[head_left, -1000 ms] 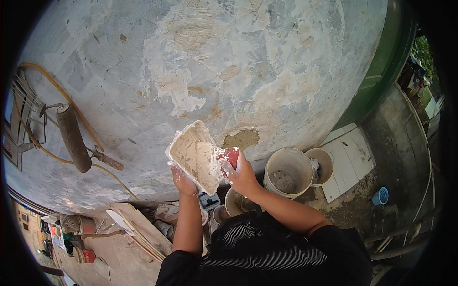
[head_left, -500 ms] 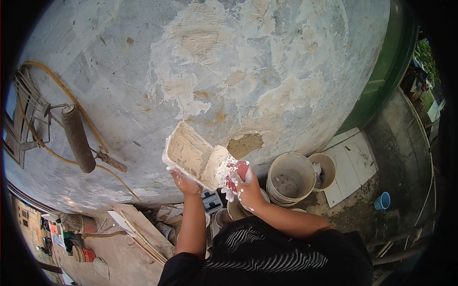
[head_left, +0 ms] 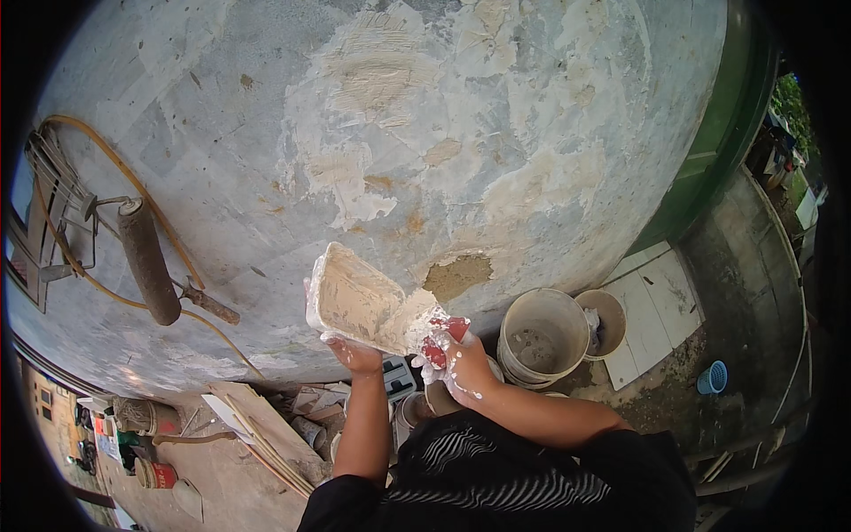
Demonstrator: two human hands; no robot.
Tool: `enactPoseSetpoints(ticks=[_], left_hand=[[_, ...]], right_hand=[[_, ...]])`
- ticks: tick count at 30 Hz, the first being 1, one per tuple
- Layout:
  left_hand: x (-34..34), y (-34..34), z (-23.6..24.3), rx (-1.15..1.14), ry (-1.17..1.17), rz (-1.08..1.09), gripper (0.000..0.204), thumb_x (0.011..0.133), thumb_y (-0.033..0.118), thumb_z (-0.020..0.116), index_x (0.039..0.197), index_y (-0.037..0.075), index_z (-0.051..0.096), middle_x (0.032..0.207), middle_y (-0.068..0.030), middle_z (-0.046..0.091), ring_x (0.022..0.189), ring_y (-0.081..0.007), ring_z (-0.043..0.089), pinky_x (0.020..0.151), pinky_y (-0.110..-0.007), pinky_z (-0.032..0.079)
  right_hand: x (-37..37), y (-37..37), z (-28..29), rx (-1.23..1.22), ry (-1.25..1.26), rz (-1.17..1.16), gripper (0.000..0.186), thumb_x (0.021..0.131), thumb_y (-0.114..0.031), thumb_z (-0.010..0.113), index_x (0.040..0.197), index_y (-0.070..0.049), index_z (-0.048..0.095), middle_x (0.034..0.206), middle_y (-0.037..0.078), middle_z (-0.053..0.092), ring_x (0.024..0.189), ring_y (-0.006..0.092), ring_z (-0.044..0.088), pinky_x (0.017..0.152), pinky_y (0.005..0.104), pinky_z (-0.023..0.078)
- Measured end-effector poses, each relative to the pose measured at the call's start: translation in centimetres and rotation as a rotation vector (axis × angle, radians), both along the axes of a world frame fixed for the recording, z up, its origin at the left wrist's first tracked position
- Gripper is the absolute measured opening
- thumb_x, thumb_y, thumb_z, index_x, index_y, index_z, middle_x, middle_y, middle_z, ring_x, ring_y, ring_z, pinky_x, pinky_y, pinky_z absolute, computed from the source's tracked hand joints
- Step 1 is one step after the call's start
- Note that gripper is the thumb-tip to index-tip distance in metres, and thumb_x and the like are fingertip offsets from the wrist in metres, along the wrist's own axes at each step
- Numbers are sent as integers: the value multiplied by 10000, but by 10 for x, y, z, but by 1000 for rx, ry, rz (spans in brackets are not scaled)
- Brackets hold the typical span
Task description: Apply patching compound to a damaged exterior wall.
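Cupped under a pale rectangular tub (head_left: 312,306), my left hand (head_left: 353,355) holds it tilted in front of the wall. Cream putty (head_left: 359,288) coats the inside of the tub. My right hand (head_left: 465,371), smeared with white putty, is closed round the red handle (head_left: 456,329) of a putty knife at the tub's right end. Thick putty covers the knife's blade, so its shape is hidden. Ahead is a grey plastered wall (head_left: 239,177) with rough cream patches and a bare brownish spot (head_left: 458,277) low down.
Right of my hands stand a large bucket (head_left: 542,335) and a smaller bucket (head_left: 607,324), beside white boards (head_left: 651,310). A blue plastic basket (head_left: 712,378) is farther right. On the left hang a paint roller (head_left: 149,262) and a yellow hose (head_left: 168,226). Planks and boards (head_left: 266,426) lie below.
The tub and both hands have dropped slightly in the picture. My right hand and the knife have turned a little, showing more of the red handle. Both grips stay the same.
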State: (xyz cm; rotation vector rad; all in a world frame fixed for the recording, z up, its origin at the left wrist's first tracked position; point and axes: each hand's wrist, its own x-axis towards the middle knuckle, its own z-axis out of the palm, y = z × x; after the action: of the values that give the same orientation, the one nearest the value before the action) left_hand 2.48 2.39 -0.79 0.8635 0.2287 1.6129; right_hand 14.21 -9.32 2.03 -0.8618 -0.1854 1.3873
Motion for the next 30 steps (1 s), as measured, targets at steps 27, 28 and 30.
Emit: enactPoseSetpoints(ticks=[27, 28, 30], left_hand=[[-25, 22, -49, -373, -335, -245, 595, 945, 470, 314, 1361, 60, 428, 1326, -146, 507, 1182, -359, 518, 976, -532, 438], [-27, 22, -55, -375, -337, -245, 595, 945, 470, 314, 1361, 60, 428, 1326, -146, 507, 1182, -359, 518, 976, -532, 438], [-25, 21, -63, -499, -305, -202, 606, 930, 454, 334, 1378, 54, 409, 1337, -164, 498, 1193, -382, 507, 981, -549, 429]], right_hand=[[38, 34, -25, 29, 237, -25, 215, 933, -184, 542, 1113, -66, 549, 922, 97, 641, 761, 216, 642, 576, 352, 530], [42, 33, -22, 15, 281, -51, 202, 914, -163, 562, 1092, -66, 559, 946, 94, 644, 810, 236, 646, 650, 402, 539], [60, 34, -55, 91, 272, -61, 205, 907, -148, 569, 1095, -67, 562, 969, 95, 645, 840, 244, 648, 678, 415, 538]])
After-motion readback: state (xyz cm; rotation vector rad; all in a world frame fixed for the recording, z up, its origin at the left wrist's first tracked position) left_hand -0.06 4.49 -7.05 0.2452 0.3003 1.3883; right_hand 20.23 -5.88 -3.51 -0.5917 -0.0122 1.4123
